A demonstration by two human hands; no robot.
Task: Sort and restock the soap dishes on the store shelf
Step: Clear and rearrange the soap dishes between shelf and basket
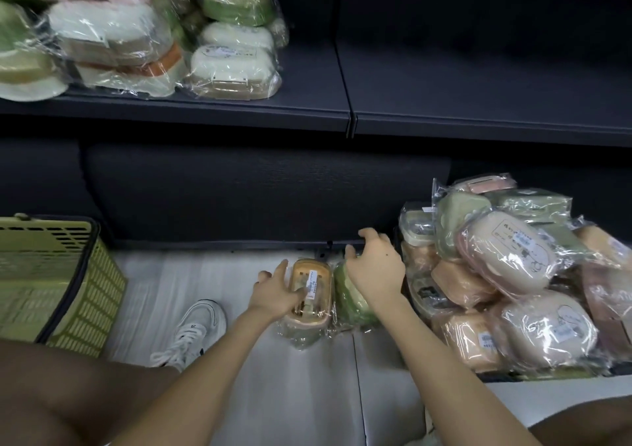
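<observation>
Bare knees frame the bottom corners of the view, and both forearms reach forward to the pale tiled floor [260, 387] at the foot of the dark metal store shelf [307, 104]. The left hand [275, 293] has its grip on an orange plastic soap dish in clear wrap [313, 285], thumb lying across the labelled top and fingers along its left side. Touching that dish on its right is a green plastic soap dish in clear wrap [352, 305]; the right hand [374, 269] rests on it with fingers arched over its far end, grasping it. Further right, a heap of wrapped pink, green and orange soap dishes [513, 274] sits piled on the floor. More wrapped dishes [236, 59] are stacked on the shelf's left part. A yellow-green slatted plastic basket [51, 274] stands at left, near a white sneaker [198, 329].
</observation>
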